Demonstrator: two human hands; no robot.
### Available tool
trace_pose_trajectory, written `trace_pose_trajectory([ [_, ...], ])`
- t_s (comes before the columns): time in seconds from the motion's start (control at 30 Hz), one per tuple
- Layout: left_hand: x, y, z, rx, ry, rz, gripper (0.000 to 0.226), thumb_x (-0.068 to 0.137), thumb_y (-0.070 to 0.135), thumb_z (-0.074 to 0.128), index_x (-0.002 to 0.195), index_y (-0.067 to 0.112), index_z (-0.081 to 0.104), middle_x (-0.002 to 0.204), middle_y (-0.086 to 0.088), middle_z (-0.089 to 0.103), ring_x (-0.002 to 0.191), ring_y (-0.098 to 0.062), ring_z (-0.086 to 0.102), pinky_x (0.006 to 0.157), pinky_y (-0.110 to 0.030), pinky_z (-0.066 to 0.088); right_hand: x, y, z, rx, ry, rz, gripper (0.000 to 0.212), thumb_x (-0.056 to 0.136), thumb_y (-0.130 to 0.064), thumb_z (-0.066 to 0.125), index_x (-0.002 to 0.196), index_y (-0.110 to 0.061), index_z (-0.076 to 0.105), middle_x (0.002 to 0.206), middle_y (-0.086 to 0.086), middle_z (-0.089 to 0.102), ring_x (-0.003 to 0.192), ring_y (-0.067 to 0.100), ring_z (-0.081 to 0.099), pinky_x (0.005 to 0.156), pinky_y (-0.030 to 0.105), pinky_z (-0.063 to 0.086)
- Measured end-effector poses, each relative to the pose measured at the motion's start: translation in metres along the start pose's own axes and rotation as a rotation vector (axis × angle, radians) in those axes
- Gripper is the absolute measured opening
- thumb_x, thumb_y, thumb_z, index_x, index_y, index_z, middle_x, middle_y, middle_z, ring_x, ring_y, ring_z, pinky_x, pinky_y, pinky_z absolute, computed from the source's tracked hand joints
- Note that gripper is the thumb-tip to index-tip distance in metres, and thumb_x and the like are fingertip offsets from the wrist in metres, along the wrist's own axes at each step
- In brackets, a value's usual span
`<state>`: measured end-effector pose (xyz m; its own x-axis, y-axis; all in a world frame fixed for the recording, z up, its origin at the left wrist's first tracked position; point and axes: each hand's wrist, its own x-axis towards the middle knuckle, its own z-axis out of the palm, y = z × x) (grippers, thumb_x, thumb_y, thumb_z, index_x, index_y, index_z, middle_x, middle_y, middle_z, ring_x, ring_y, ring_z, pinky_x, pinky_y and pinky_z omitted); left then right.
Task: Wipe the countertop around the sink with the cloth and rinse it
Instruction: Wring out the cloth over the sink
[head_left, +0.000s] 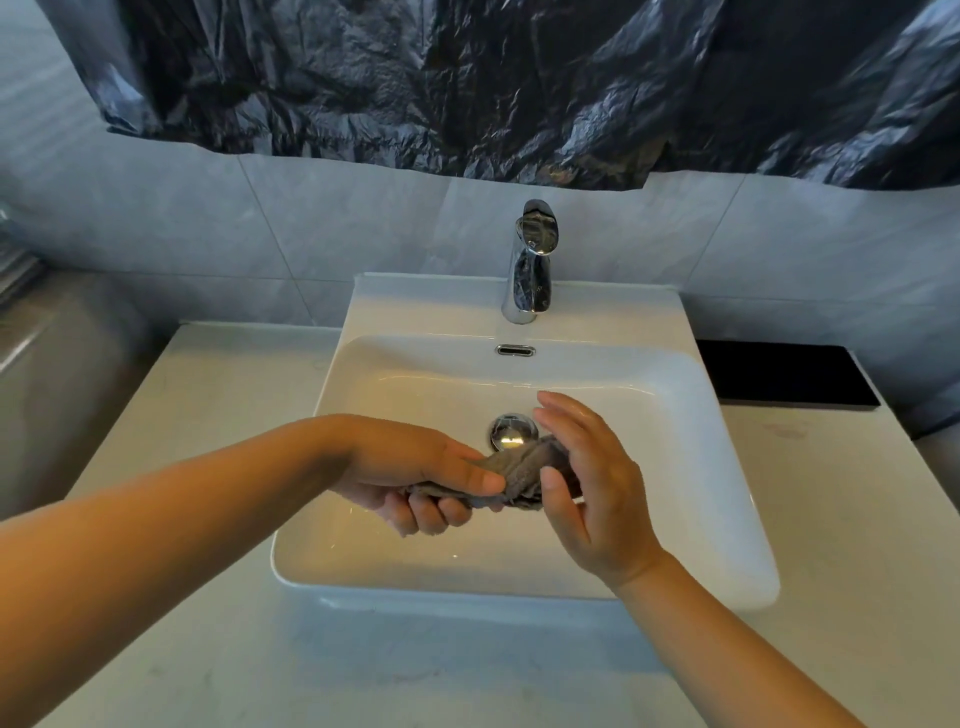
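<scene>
**Rinse Stage: Cloth Held Over the Basin, No Water Visible**

You hold the cloth (519, 473) above the sink (467, 590), just in front of the drain plug (513, 431).

- Left hand (415, 467): closed around one end of the bunched grey cloth, with the thumb on top and the fingers curled beneath.
- Right hand (597, 493): fingers extended and apart. The palm meets the other end of the cloth and the thumb lies straight against it. It has no firm grasp.

No stream shows at the tap (532, 260), and the cloth sits forward of the spout. The position over the basin suggests the rinse step, or the wringing that belongs to it, rather than wiping the table (208, 649).

Next move, as a judgement:
1. If the cloth needs water, free your right hand, operate the tap lever, and bring the cloth back under the spout.
2. If it is already wet, close your right hand on the free end and twist against the left.
3. Keep the cloth over the basin so that drips fall inside it.
</scene>
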<state>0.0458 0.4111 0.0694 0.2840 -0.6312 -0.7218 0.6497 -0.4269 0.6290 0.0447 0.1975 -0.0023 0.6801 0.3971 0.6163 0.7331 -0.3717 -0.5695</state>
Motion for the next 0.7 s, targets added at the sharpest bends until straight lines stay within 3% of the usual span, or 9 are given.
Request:
trace_pose_trajectory([
  [0.1, 0.002, 0.008, 0.004, 0.016, -0.056, -0.050, 0.024, 0.096, 0.036, 0.049, 0.106, 0.015, 0.046, 0.069, 0.003, 0.034, 0.054, -0.008, 0.021, 0.042, -0.014, 0.020, 0.015, -0.002, 0.005, 0.004, 0.058, -0.075, 0.035, 0.097, -0.022, 0.038, 0.098, -0.003, 0.067, 0.088, 0.008, 0.069, 0.081, 0.014, 0.063, 0.067, 0.019, 0.051],
  [0.2, 0.004, 0.005, 0.007, 0.047, 0.024, -0.036, 0.026, 0.095, 0.036, 0.053, 0.107, 0.014, 0.046, 0.070, 0.003, 0.037, 0.056, -0.009, 0.024, 0.045, -0.016, 0.021, 0.024, 0.003, 0.007, -0.051, 0.026, -0.082, 0.046, 0.098, -0.028, 0.039, 0.066, -0.009, 0.065, 0.060, 0.000, 0.059, 0.056, 0.011, 0.050, 0.050, 0.019, 0.039],
  [0.3, 0.002, 0.005, 0.017, 0.161, 0.163, 0.021, 0.028, 0.090, 0.033, 0.063, 0.100, 0.012, 0.048, 0.070, 0.000, 0.041, 0.057, -0.011, 0.032, 0.048, -0.018, 0.026, 0.032, 0.006, 0.005, -0.099, -0.007, -0.038, 0.049, 0.098, -0.032, 0.037, 0.056, -0.014, 0.054, 0.052, -0.008, 0.043, 0.048, 0.009, 0.036, 0.046, 0.020, 0.032],
  [0.37, 0.003, 0.008, 0.026, 0.412, 0.364, 0.041, 0.039, 0.085, 0.042, 0.066, 0.094, 0.006, 0.052, 0.069, -0.001, 0.046, 0.057, -0.012, 0.041, 0.050, -0.019, 0.036, 0.037, 0.006, 0.002, -0.154, -0.051, -0.026, 0.046, 0.096, -0.031, 0.038, 0.053, -0.019, 0.048, 0.050, -0.010, 0.038, 0.046, 0.009, 0.033, 0.045, 0.019, 0.028],
  [0.4, 0.004, 0.010, 0.030, 0.571, 0.467, 0.047, 0.037, 0.084, 0.047, 0.065, 0.089, 0.012, 0.054, 0.069, 0.001, 0.050, 0.059, -0.012, 0.045, 0.053, -0.019, 0.039, 0.039, 0.005, 0.002, -0.153, -0.081, 0.009, 0.047, 0.096, -0.032, 0.037, 0.051, -0.022, 0.044, 0.048, -0.012, 0.037, 0.044, 0.008, 0.032, 0.044, 0.019, 0.026],
  [0.5, 0.009, 0.013, 0.034, 0.938, 0.658, 0.078, 0.026, 0.087, 0.051, 0.057, 0.081, 0.029, 0.043, 0.073, 0.008, 0.048, 0.064, -0.008, 0.047, 0.055, -0.021, 0.035, 0.039, -0.002, 0.005, -0.022, -0.164, 0.269, 0.054, 0.097, -0.034, 0.037, 0.043, -0.031, 0.035, 0.040, -0.013, 0.034, 0.039, 0.010, 0.039, 0.043, 0.013, 0.023],
  [0.63, 0.019, 0.003, 0.030, 1.223, 0.774, 0.087, 0.035, 0.091, 0.053, 0.048, 0.104, 0.021, 0.046, 0.071, 0.011, 0.041, 0.063, -0.008, 0.043, 0.054, -0.023, 0.031, 0.040, 0.000, 0.015, 0.172, -0.331, 0.712, 0.049, 0.095, -0.026, 0.041, 0.048, -0.017, 0.050, 0.052, 0.003, 0.049, 0.056, 0.019, 0.049, 0.053, 0.033, 0.042],
  [0.7, 0.024, -0.004, 0.027, 1.345, 0.798, 0.101, 0.041, 0.092, 0.054, 0.045, 0.111, 0.017, 0.047, 0.074, 0.007, 0.046, 0.065, -0.013, 0.044, 0.057, -0.026, 0.032, 0.040, 0.001, 0.017, 0.315, -0.372, 0.903, 0.038, 0.091, -0.021, 0.043, 0.055, -0.013, 0.051, 0.059, 0.006, 0.049, 0.062, 0.021, 0.050, 0.056, 0.036, 0.043],
])
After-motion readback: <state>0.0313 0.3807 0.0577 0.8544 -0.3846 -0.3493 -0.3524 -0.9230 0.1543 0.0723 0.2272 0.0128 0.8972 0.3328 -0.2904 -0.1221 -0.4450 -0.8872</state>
